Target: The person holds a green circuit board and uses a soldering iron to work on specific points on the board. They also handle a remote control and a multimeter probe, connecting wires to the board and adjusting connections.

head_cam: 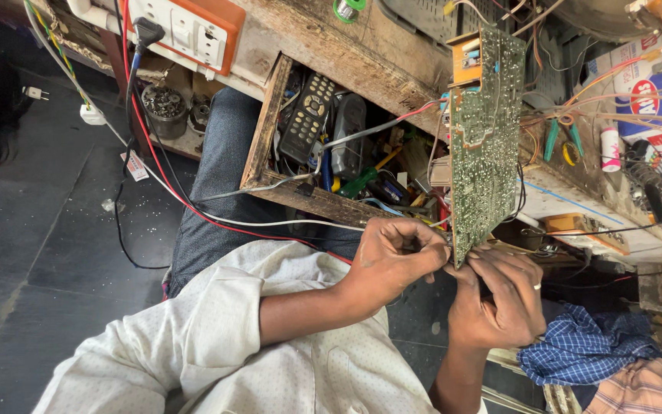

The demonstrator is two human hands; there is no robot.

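A green circuit board stands on edge with its solder side toward me and several wires running off its far edge. My right hand, a ring on one finger, grips the board's near edge from below. My left hand is closed around a thin tool, pressed against the same near corner of the board. Its tip is hidden between my fingers. Red and white cables run from the wall socket toward this hand.
An open wooden drawer holds a remote control, screwdrivers and loose parts. An orange-and-white socket board sits at the top. The cluttered bench has pliers, boxes and wires. A blue checked cloth lies beside my right hand.
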